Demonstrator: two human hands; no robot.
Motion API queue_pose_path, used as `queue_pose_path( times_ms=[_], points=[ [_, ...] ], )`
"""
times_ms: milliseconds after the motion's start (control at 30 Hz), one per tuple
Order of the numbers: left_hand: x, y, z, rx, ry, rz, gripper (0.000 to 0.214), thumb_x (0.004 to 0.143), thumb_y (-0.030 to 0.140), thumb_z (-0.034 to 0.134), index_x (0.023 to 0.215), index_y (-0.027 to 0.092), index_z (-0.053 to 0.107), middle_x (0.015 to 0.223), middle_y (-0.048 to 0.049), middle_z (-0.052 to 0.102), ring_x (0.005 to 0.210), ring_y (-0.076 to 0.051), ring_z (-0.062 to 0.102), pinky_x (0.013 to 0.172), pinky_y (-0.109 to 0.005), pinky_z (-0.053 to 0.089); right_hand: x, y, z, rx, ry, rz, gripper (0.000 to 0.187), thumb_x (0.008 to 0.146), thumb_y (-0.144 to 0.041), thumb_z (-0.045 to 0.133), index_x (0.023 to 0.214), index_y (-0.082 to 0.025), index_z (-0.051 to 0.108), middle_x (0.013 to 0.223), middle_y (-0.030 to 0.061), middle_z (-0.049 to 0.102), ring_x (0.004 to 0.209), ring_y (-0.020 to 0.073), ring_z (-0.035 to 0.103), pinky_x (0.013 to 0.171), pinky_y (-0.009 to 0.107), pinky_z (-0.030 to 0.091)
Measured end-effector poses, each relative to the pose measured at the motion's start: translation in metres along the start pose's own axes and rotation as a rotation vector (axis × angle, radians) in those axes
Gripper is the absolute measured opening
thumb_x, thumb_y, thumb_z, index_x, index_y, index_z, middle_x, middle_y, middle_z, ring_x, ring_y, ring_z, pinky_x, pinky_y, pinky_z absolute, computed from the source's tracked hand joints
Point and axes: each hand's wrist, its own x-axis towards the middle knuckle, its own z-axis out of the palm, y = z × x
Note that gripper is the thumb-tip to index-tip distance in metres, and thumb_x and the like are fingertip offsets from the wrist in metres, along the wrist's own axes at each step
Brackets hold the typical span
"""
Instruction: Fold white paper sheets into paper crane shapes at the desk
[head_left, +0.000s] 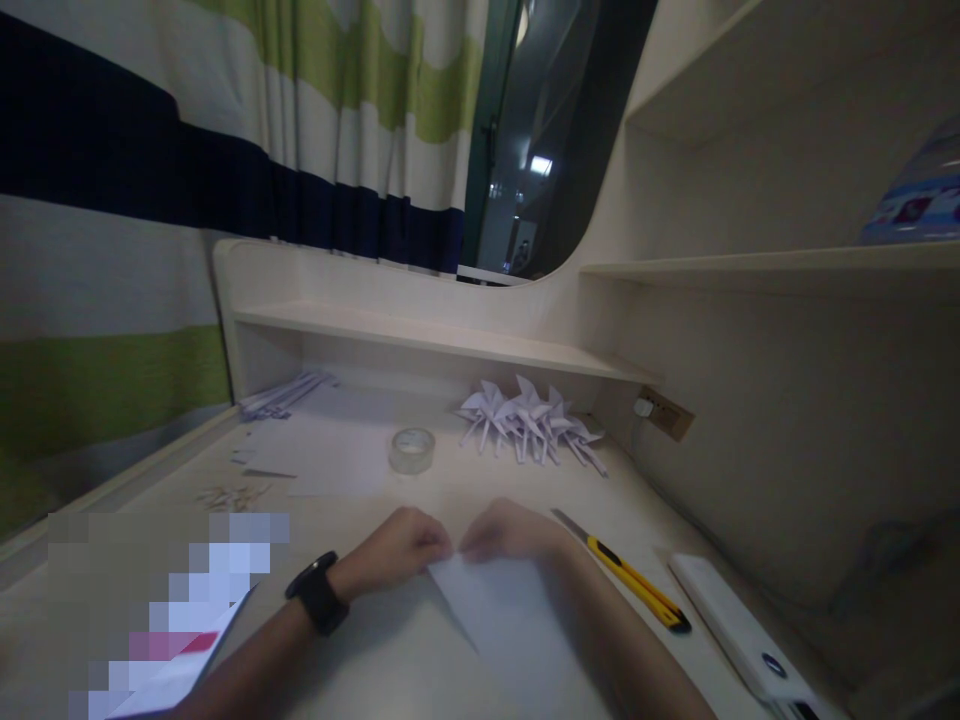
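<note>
A white sheet of paper (502, 610) lies on the desk in front of me, its far corner between my two hands. My left hand (397, 550), with a black watch at the wrist, pinches the paper's left edge near that corner. Close beside it, my right hand (510, 530) is closed on the same corner, its fingers partly blurred. The right forearm covers part of the sheet. Right of that arm lies a yellow utility knife (634, 580) with its blade out. A roll of clear tape (412, 451) rests beyond my left hand.
Several white paper pinwheels (525, 415) are bunched at the back. Loose white sheets (322, 440) and paper strips (285, 395) lie back left, near small sticks (229, 497). A long white case (735, 630) lies at right. A shelf (420, 335) overhangs the desk's back.
</note>
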Motion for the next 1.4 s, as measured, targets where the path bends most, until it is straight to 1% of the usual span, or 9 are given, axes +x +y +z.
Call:
queue_pose_path(
  times_ms=[167, 367, 667, 867, 967, 1067, 1167, 1333, 1400],
  points=[
    [-0.004, 0.004, -0.005, 0.103, -0.028, 0.032, 0.028, 0.082, 0.026, 0.048, 0.072, 0.013, 0.07, 0.064, -0.003, 0.067, 0.059, -0.014, 0.058, 0.053, -0.02, 0.035, 0.019, 0.001, 0.011, 0.047, 0.03, 0.037, 0.019, 0.073, -0.026, 0.067, 0.083, -0.013, 0.076, 0.067, -0.0004, 0.069, 0.06, 0.0112, 0.054, 0.059, 0.02, 0.04],
    [-0.006, -0.008, -0.004, 0.022, -0.055, -0.008, 0.024, 0.08, 0.028, 0.052, 0.072, 0.013, 0.069, 0.061, -0.0026, 0.065, 0.057, -0.014, 0.058, 0.054, -0.021, 0.038, 0.016, -0.003, 0.009, 0.114, 0.01, 0.062, 0.023, 0.071, -0.03, 0.069, 0.084, -0.013, 0.076, 0.066, -0.001, 0.068, 0.058, 0.0104, 0.051, 0.057, 0.02, 0.038],
    [-0.016, -0.022, -0.031, -0.092, -0.121, -0.087, 0.028, 0.077, 0.038, 0.057, 0.065, 0.013, 0.062, 0.059, -0.0009, 0.058, 0.052, -0.012, 0.053, 0.05, -0.021, 0.039, -0.04, 0.011, -0.006, 0.172, 0.06, 0.17, 0.023, 0.067, -0.032, 0.067, 0.073, -0.011, 0.076, 0.056, -0.0003, 0.063, 0.051, 0.0101, 0.048, 0.051, 0.021, 0.036],
    [-0.024, -0.015, -0.046, -0.086, -0.111, -0.108, 0.032, 0.079, 0.042, 0.055, 0.062, 0.015, 0.057, 0.056, 0.0018, 0.053, 0.049, -0.011, 0.05, 0.047, -0.02, 0.039, -0.081, 0.02, -0.023, 0.275, 0.036, 0.187, 0.021, 0.069, -0.033, 0.068, 0.072, -0.013, 0.075, 0.065, 0.0036, 0.07, 0.062, 0.0158, 0.061, 0.064, 0.026, 0.047],
    [-0.023, -0.017, -0.05, -0.105, -0.07, -0.131, 0.032, 0.08, 0.043, 0.055, 0.066, 0.014, 0.058, 0.058, 0.0006, 0.055, 0.052, -0.012, 0.053, 0.047, -0.021, 0.04, -0.089, 0.021, -0.03, 0.324, 0.207, 0.16, 0.028, 0.074, -0.039, 0.066, 0.077, -0.013, 0.075, 0.076, 0.0076, 0.072, 0.073, 0.0204, 0.065, 0.075, 0.033, 0.049],
    [-0.022, -0.02, -0.055, -0.163, -0.029, -0.137, 0.032, 0.082, 0.044, 0.054, 0.071, 0.014, 0.06, 0.063, -0.0011, 0.059, 0.058, -0.014, 0.057, 0.05, -0.022, 0.043, -0.082, 0.025, -0.031, 0.325, 0.445, 0.109, 0.04, 0.075, -0.044, 0.066, 0.102, -0.015, 0.071, 0.107, 0.0122, 0.069, 0.1, 0.0257, 0.062, 0.09, 0.04, 0.045],
    [-0.023, -0.021, -0.059, -0.194, -0.036, -0.106, 0.032, 0.084, 0.044, 0.054, 0.075, 0.014, 0.063, 0.066, -0.0015, 0.06, 0.06, -0.014, 0.057, 0.054, -0.023, 0.046, -0.064, 0.024, -0.03, 0.22, 0.51, 0.064, 0.057, 0.073, -0.046, 0.069, 0.123, -0.021, 0.059, 0.135, 0.0121, 0.052, 0.123, 0.0284, 0.047, 0.101, 0.046, 0.036],
    [-0.023, -0.02, -0.058, -0.199, -0.064, -0.077, 0.032, 0.084, 0.043, 0.054, 0.076, 0.014, 0.064, 0.067, -0.0017, 0.06, 0.06, -0.014, 0.057, 0.056, -0.024, 0.047, -0.022, 0.01, -0.025, 0.069, 0.324, -0.004, 0.059, 0.072, -0.045, 0.07, 0.125, -0.023, 0.058, 0.13, 0.0086, 0.056, 0.117, 0.0267, 0.051, 0.097, 0.04, 0.038],
    [-0.023, -0.021, -0.057, -0.209, -0.063, -0.084, 0.032, 0.084, 0.043, 0.055, 0.076, 0.014, 0.064, 0.066, -0.0019, 0.061, 0.061, -0.014, 0.057, 0.056, -0.023, 0.047, -0.009, 0.008, -0.022, 0.019, 0.225, 0.034, 0.044, 0.073, -0.043, 0.069, 0.109, -0.017, 0.068, 0.106, 0.0059, 0.068, 0.095, 0.0214, 0.059, 0.083, 0.029, 0.043]
  ],
)
